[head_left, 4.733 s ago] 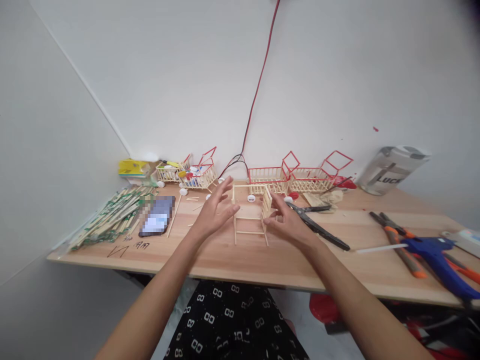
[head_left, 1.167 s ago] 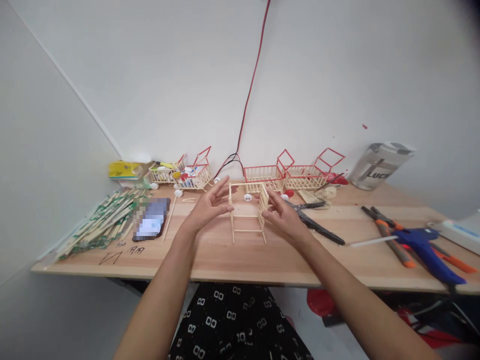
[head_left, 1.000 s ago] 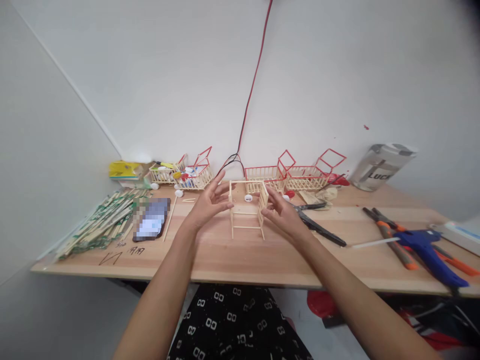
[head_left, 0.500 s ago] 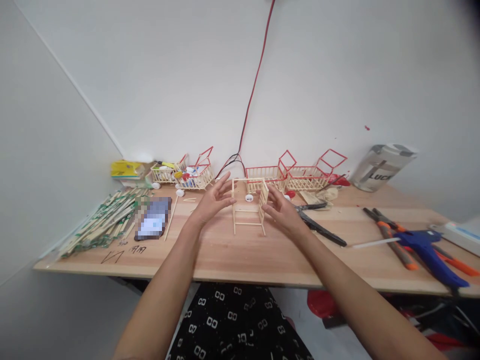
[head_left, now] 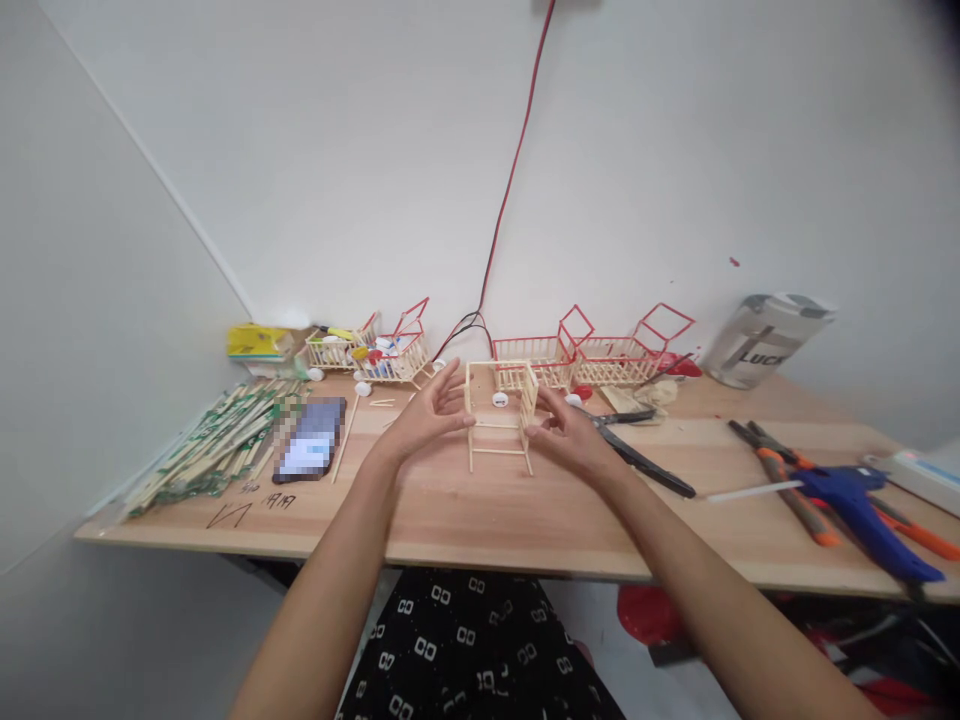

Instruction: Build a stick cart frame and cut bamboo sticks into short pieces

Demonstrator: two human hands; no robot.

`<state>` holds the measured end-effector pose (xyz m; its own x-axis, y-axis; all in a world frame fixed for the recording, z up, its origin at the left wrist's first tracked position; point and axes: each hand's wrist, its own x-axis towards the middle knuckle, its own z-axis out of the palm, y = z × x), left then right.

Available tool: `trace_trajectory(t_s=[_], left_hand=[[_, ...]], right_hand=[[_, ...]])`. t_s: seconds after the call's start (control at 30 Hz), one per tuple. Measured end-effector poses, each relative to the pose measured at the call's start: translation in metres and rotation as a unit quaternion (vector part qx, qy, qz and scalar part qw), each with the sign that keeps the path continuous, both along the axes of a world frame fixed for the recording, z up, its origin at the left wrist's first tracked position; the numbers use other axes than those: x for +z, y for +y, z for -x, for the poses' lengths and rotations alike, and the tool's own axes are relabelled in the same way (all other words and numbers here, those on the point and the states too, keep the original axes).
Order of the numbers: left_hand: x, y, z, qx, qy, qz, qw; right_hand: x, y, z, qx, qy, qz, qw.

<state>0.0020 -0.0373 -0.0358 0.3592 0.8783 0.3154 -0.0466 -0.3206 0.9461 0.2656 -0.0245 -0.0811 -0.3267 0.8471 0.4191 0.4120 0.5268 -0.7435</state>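
Observation:
A small frame of thin wooden sticks (head_left: pixel 498 452) stands upright on the table in front of me, with rungs along its right side and crossbars low down. My left hand (head_left: pixel 431 412) is at its left upright, thumb tip against the stick and fingers curved behind. On the other side, my right hand (head_left: pixel 566 430) pinches the runged side between thumb and fingers. Behind the frame sits a miniature stick shopping cart with red trim (head_left: pixel 525 362). A white wheel (head_left: pixel 500 399) shows through the frame.
More small carts (head_left: pixel 397 355) line the wall. At left lie wrapped sticks (head_left: pixel 217 440), a phone (head_left: pixel 309 440) and a loose stick (head_left: pixel 345 438). Black-handled pliers (head_left: pixel 649 465), orange-handled pliers (head_left: pixel 799 495), a blue glue gun (head_left: pixel 855 510) and a tilted can (head_left: pixel 769 340) are at right.
My thumbs have moved slightly lower along the frame's sides. The frame stays in nearly the same place; the whole view has shifted a little.

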Motion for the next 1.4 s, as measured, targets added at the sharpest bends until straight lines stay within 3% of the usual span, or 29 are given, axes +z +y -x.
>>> trace_trajectory(t_s=[0.4,0.9,1.4], left_hand=[[-0.009,-0.001,0.001,0.054,0.201,-0.024,0.978],[0.001,0.003,0.005,0.07,0.194,-0.044,0.977],[-0.009,0.012,0.0,0.069,0.184,-0.053,0.979]], right_hand=[[0.0,-0.005,-0.004,0.009,-0.026,0.011,1.0],[0.012,-0.002,0.019,-0.008,-0.011,0.002,1.0],[0.009,0.01,0.023,0.004,-0.005,-0.009,1.0]])
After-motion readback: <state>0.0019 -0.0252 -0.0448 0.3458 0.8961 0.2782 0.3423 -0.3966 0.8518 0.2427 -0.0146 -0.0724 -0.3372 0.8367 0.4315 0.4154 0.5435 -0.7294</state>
